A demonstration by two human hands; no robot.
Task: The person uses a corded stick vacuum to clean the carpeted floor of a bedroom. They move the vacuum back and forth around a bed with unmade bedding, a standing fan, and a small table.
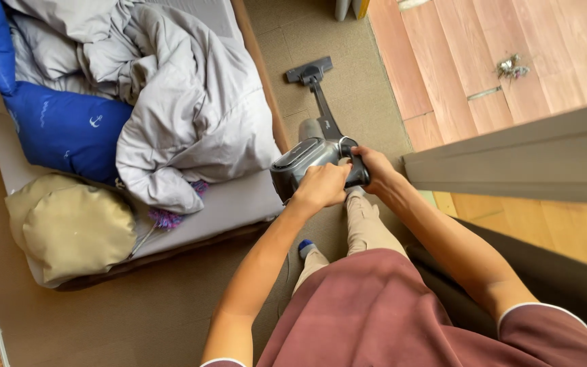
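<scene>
The room has a brown carpet floor (137, 319) with a low bed (239, 204) on one side and pale wooden boards (484, 61) on the other. A person stands between them and holds a grey stick vacuum cleaner (310, 160) with both hands.

The left hand (321, 187) is closed over the top of the vacuum's fat body. The right hand (374, 165) is wrapped around the dark handle at the back. All the fingers are curled tight on the vacuum, none spread wide. The long thin pipe runs away from the fingers, and the flat floor head (309, 70) sits on the carpet well ahead of them, near the edge of the bed.

The vacuum looks hard and stiff, and it is probably a bit heavy at the body end. The handle looks like the best place to hold it, with a second hand on the body to steady it.

To the left of the fingers, on the bed, lie a crumpled grey blanket (191, 109), blue pillows (69, 129) and a tan cushion (76, 228). A fluffy purple duster (168, 217) pokes out beside the blanket.
</scene>
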